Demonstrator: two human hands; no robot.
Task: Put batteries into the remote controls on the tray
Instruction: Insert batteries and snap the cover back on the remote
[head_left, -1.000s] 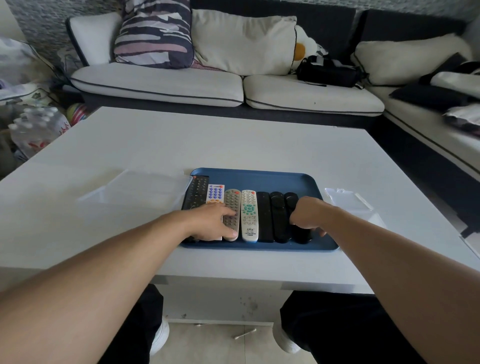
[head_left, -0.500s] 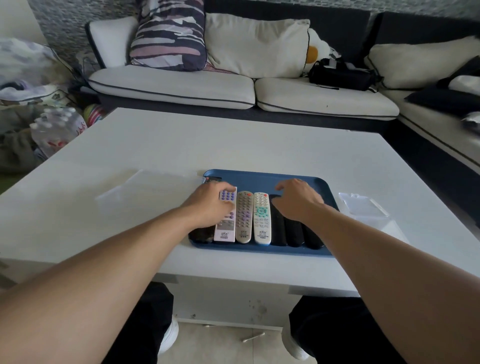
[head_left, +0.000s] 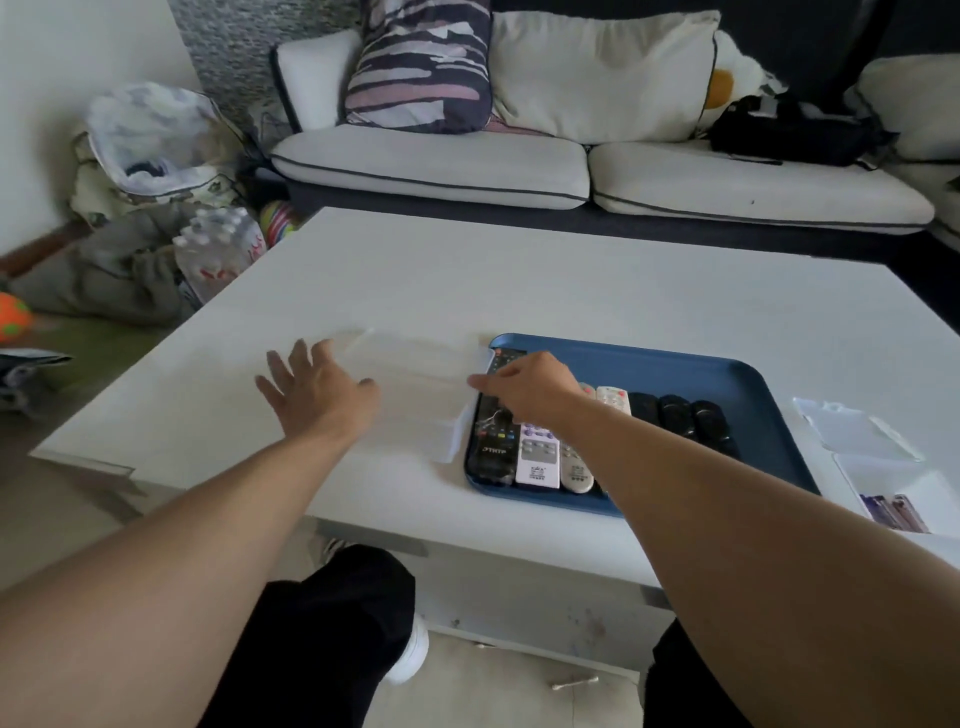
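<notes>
One blue tray (head_left: 727, 374) lies on the white table (head_left: 571, 291) and holds a row of remotes: one large black one (head_left: 491, 441) at the left, three light ones (head_left: 540, 460), then three small black ones (head_left: 675, 415) at the right, though an arm may hide more. The left hand (head_left: 317, 395), fingers spread and straight, holds nothing and lies at the near-left corner of one clear box (head_left: 415, 379) left of the tray; the right hand (head_left: 530, 387) reaches over the left remotes toward that box, fingers curled, grasp not discernible. At the right edge, one clear lid (head_left: 852, 431) lies far of one clear case (head_left: 883, 483) holding batteries (head_left: 891, 512), count unclear.
</notes>
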